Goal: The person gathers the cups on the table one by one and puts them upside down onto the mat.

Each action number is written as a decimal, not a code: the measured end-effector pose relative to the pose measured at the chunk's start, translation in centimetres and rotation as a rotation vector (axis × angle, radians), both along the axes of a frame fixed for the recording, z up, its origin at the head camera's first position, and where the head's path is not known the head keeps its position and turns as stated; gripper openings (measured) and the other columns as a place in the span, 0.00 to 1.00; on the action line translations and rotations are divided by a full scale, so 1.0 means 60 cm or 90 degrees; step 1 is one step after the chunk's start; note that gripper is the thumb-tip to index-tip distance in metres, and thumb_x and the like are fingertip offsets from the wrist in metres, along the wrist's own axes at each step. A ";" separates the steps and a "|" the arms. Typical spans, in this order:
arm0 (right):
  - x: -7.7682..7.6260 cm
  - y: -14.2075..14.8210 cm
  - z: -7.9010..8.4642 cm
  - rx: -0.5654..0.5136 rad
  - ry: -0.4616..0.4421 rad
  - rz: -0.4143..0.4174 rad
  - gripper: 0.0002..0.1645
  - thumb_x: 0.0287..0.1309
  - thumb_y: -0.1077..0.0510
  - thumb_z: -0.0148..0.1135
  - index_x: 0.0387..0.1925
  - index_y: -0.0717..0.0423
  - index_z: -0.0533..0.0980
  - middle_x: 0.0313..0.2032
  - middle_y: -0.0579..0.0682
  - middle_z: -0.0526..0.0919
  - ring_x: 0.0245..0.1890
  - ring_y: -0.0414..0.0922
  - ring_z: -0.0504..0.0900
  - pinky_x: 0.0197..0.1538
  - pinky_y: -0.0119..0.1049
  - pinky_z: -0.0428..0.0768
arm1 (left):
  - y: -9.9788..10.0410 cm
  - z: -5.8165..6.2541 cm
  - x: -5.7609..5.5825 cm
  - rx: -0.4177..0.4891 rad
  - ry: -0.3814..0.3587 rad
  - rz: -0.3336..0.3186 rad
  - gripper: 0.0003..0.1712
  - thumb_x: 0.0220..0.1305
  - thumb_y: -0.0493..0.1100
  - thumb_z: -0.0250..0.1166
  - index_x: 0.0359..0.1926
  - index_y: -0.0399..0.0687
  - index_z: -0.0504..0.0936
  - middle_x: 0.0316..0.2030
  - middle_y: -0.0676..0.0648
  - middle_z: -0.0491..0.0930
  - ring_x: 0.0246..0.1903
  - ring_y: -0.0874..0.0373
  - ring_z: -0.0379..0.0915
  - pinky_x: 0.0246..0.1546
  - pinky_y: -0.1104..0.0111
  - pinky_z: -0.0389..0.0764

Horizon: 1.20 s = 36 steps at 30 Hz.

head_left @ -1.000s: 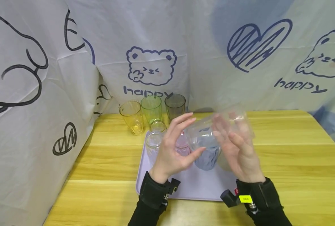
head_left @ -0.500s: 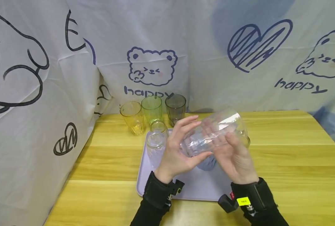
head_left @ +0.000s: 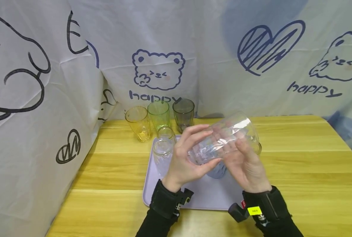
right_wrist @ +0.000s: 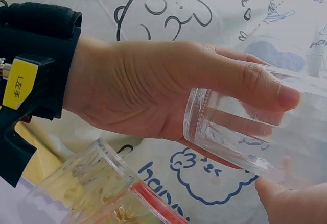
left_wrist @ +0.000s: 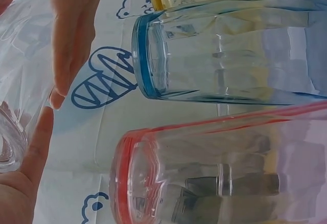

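We have wooden table (head_left: 306, 174), yellowish top, lengthwise grain bands. Lilac tray (head_left: 205, 197) lies flat on it, mid-table. We count three tinted glasses directly on wood, all upright, rims up: yellow glass (head_left: 138, 123) near tray's far left corner, green glass (head_left: 159, 113) beside it, grey glass (head_left: 184, 113) behind tray.

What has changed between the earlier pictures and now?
The clear glass has shifted slightly left and down in view since the first picture. The left hand, gripping its base, and the right hand came closer together. The left hand's earlier contact is unclear. The blue glass is more hidden. The yellow glass, green glass, grey glass and tray stayed put.
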State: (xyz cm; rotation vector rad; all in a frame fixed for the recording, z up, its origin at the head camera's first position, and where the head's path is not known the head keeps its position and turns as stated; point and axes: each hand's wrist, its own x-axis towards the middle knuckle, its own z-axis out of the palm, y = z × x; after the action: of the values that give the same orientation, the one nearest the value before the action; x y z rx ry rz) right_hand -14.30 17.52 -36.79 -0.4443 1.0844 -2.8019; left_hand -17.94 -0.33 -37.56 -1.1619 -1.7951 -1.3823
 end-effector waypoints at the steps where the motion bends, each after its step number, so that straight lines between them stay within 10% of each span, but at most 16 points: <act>1: 0.000 0.000 0.001 0.004 0.000 -0.001 0.47 0.63 0.53 0.67 0.75 0.44 0.51 0.71 0.50 0.63 0.68 0.46 0.72 0.72 0.40 0.73 | 0.000 0.001 0.000 0.000 0.000 -0.001 0.39 0.41 0.39 0.80 0.57 0.38 0.76 0.58 0.34 0.75 0.59 0.45 0.75 0.61 0.59 0.81; 14: -0.007 0.003 0.003 0.110 0.120 -0.100 0.47 0.63 0.46 0.66 0.75 0.52 0.54 0.70 0.54 0.64 0.73 0.52 0.64 0.74 0.38 0.69 | -0.020 0.021 0.011 0.008 -0.040 0.030 0.38 0.40 0.41 0.81 0.56 0.40 0.78 0.54 0.37 0.76 0.55 0.47 0.75 0.55 0.61 0.83; 21: 0.003 0.006 0.006 0.155 0.099 -0.186 0.31 0.73 0.41 0.42 0.72 0.44 0.59 0.68 0.50 0.72 0.72 0.48 0.68 0.79 0.44 0.61 | -0.037 0.030 0.015 -0.015 -0.056 0.016 0.37 0.41 0.41 0.80 0.55 0.39 0.77 0.55 0.37 0.77 0.55 0.47 0.76 0.56 0.61 0.83; 27: 0.002 0.005 0.007 0.145 0.152 -0.218 0.29 0.76 0.45 0.32 0.71 0.50 0.59 0.69 0.53 0.71 0.75 0.51 0.62 0.83 0.46 0.50 | -0.061 0.035 0.019 -0.080 -0.042 0.005 0.36 0.43 0.42 0.81 0.55 0.41 0.77 0.55 0.39 0.78 0.58 0.48 0.76 0.61 0.60 0.80; 36: -0.002 0.001 0.000 0.167 0.212 -0.233 0.30 0.78 0.49 0.24 0.72 0.54 0.60 0.67 0.50 0.75 0.72 0.48 0.68 0.79 0.39 0.61 | -0.112 0.055 0.039 -0.206 -0.045 -0.016 0.36 0.42 0.44 0.82 0.54 0.42 0.79 0.54 0.41 0.81 0.55 0.50 0.79 0.59 0.61 0.82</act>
State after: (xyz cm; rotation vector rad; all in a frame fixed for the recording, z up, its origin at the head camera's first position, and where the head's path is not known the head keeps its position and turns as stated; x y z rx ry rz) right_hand -14.44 17.61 -36.77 -0.7705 1.7387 -2.8841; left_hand -15.61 -7.03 -34.28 -1.3155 -2.1171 -1.1881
